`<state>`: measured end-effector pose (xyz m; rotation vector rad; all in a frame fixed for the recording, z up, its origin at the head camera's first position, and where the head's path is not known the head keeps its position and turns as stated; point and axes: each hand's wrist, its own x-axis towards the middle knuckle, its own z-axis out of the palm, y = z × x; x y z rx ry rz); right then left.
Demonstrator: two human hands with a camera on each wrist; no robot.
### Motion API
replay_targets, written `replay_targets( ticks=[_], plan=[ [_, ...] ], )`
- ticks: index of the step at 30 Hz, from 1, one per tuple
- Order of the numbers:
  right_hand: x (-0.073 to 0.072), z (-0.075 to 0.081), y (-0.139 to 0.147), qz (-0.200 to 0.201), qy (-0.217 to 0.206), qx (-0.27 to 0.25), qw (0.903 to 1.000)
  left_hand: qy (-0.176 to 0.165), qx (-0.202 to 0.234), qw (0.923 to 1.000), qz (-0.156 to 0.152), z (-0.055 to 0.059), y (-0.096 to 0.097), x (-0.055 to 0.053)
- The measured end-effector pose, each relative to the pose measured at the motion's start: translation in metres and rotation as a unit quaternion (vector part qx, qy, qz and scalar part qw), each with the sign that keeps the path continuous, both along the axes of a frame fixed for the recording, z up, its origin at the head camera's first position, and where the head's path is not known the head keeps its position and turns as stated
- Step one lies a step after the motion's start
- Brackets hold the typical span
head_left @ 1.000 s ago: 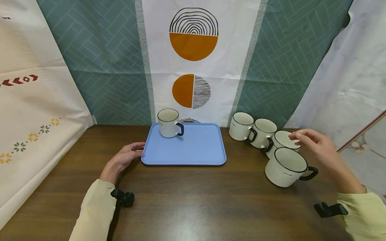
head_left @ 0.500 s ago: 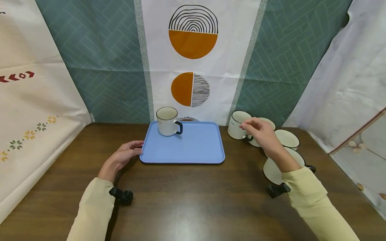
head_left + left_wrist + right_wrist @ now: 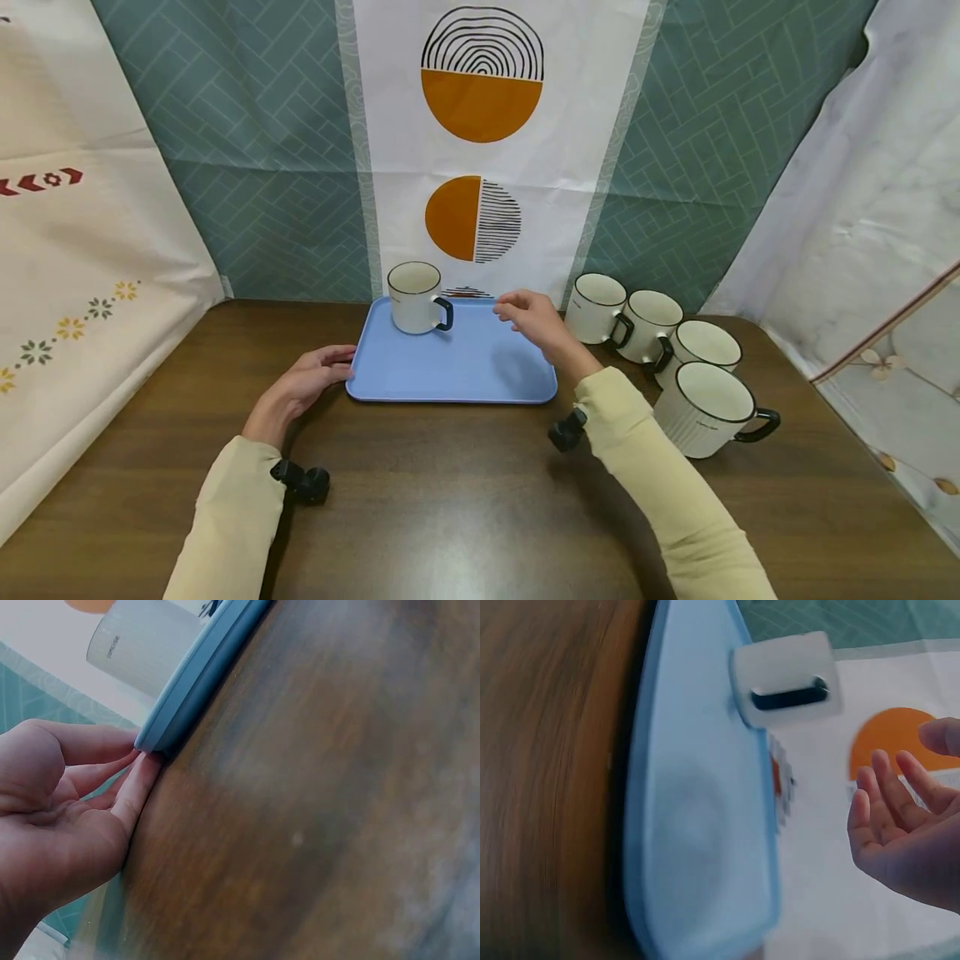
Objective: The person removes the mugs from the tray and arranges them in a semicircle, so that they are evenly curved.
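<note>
A pale blue tray (image 3: 465, 367) lies on the table, and a white enamel mug (image 3: 412, 304) with a dark rim and black handle stands at its back left. My left hand (image 3: 303, 385) is at the tray's left edge; in the left wrist view its fingers and thumb pinch the rim (image 3: 187, 679). Over the right part of the tray hovers my right hand (image 3: 534, 321), holding nothing. The right wrist view shows its fingers (image 3: 885, 787) spread and loosely bent, apart from the mug (image 3: 787, 679).
Right of the tray, several similar mugs stand close together on the brown wooden table (image 3: 450, 500): one at the back (image 3: 592, 308), and a larger one (image 3: 701, 417) nearest the front. A patterned cloth (image 3: 480, 150) hangs behind the table.
My right hand has moved left from above the front right mugs, past the back mugs, to over the tray. My left hand stays at the tray's edge; the mugs keep their places.
</note>
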<state>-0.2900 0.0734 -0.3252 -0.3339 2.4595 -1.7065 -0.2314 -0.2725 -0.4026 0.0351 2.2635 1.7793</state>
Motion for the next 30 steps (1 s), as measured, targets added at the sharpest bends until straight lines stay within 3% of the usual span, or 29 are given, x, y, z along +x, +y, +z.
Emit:
replay_targets(
  ticks=[5,10,14,19,22,30],
  plan=[
    [-0.012,-0.014,-0.034,-0.003,-0.021,-0.024,0.9995,-0.004,-0.005,1.0,0.0,0.0,-0.002,-0.002],
    [-0.021,-0.023,-0.054,0.006,-0.009,-0.014,0.9998,0.004,0.003,1.0,0.001,0.0,0.002,-0.001],
    [-0.025,-0.022,-0.062,0.016,-0.007,-0.007,0.9998,0.0,0.005,1.0,0.008,0.0,0.002,-0.001],
    [-0.028,-0.021,-0.066,0.023,-0.046,-0.073,0.996,0.0,0.003,1.0,0.008,0.0,0.001,-0.001],
    [-0.031,-0.026,-0.066,0.022,-0.061,-0.088,0.994,0.003,0.002,1.0,0.006,0.001,0.0,-0.001],
    [-0.037,-0.041,-0.08,0.008,-0.05,-0.098,0.9939,0.004,0.006,0.9999,0.01,0.002,0.002,0.001]
  ],
)
